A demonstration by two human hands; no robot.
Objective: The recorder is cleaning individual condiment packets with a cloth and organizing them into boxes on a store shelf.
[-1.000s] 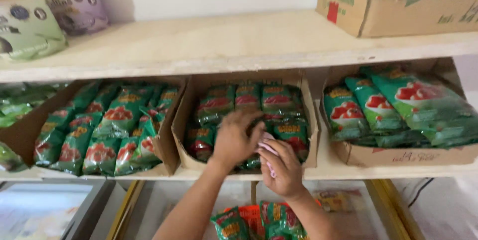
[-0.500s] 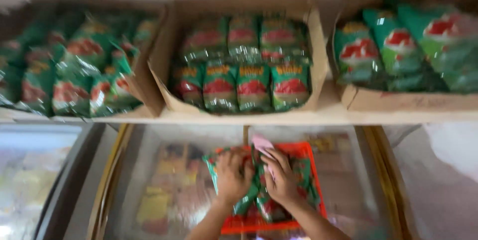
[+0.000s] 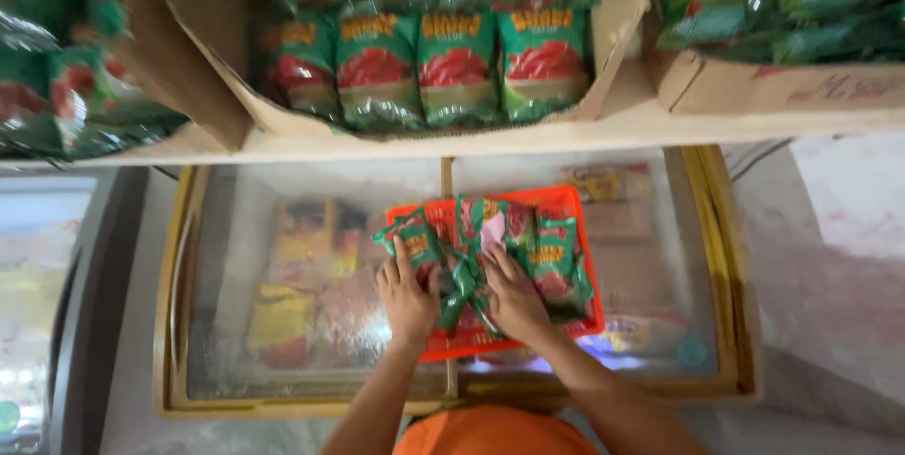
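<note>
- Green plastic snack packets with red pictures point(image 3: 443, 257) lie heaped in an orange plastic basket point(image 3: 575, 200), which rests on the glass lid of a yellow-framed chest freezer point(image 3: 702, 229).
- Left of the basket, yellow and red packages point(image 3: 283, 323) show blurred under the freezer glass.
- At the basket's left side, the left hand point(image 3: 407, 297) lies flat and open, fingers spread on a packet.
- Just beside it, over the basket's middle, the right hand point(image 3: 514, 295) presses open-palmed on the heap, near a small pink slip point(image 3: 492, 227).
- Above the basket, a pale wooden shelf point(image 3: 622, 125) carries a brown cardboard box point(image 3: 613, 31) of the same green packets.
</note>
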